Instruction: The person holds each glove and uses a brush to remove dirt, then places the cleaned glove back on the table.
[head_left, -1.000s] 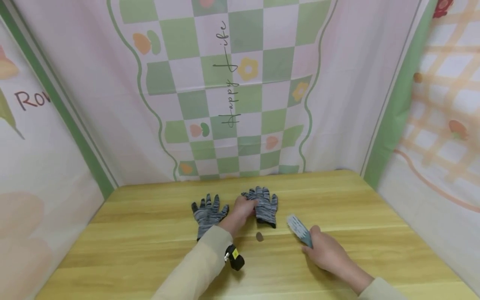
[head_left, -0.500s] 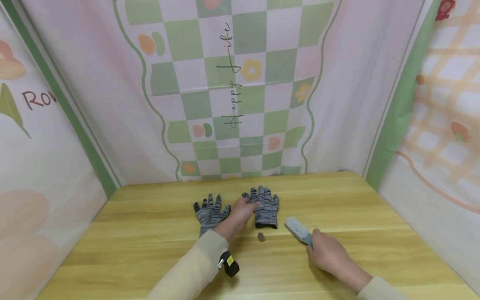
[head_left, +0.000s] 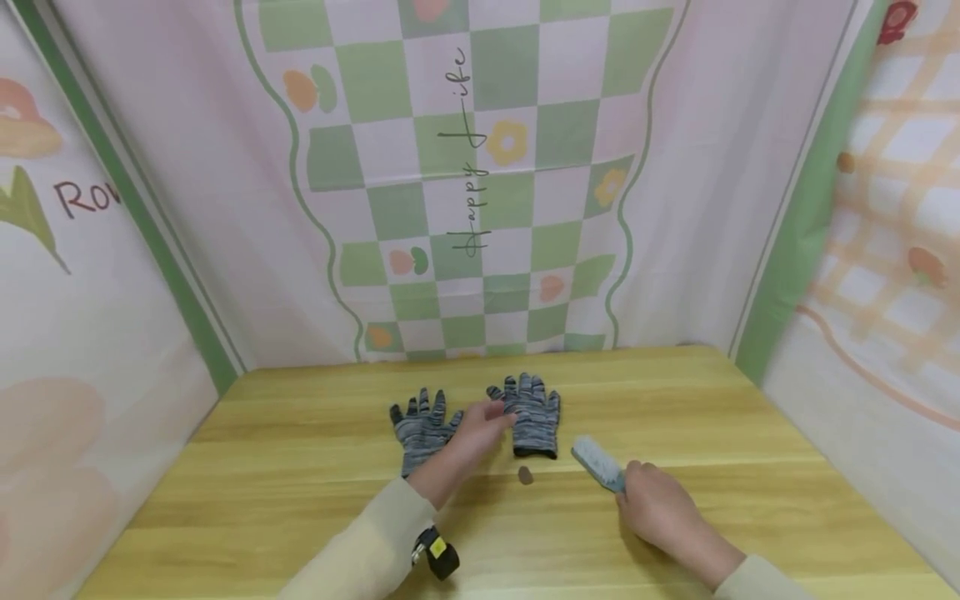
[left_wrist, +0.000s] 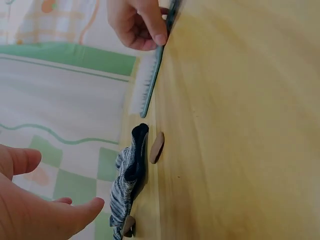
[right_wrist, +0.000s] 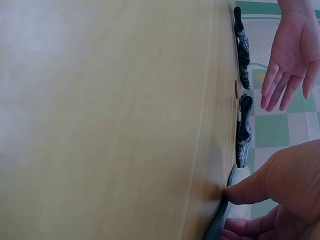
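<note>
My right hand [head_left: 660, 504] grips the handle of a brush [head_left: 597, 463] with pale bristles and a blue-grey body, held low over the table. My left hand [head_left: 474, 429], its fingers extended and slightly bent, hovers at the thumb side of a grey-and-black knit glove [head_left: 536, 425] lying flat, cuff toward me. In the right wrist view the left hand [right_wrist: 295, 55] is apart from the gloves and holds nothing. A second matching glove [head_left: 422, 435] lies to the left, its cuff partly behind my left forearm. A flat brown oval piece [head_left: 525, 475] lies just below the right glove's cuff.
The left wrist view shows another brown piece [left_wrist: 129, 226] beside the glove. A wooden table [head_left: 300, 517] carries everything, with patterned curtains [head_left: 495, 208] standing behind and at both sides. A black strap device [head_left: 437, 557] hangs from my left wrist.
My left hand has straightened the right glove, then drawn back from it a little toward the lower left, fingers loosening. The brush in my right hand has tilted slightly flatter.
</note>
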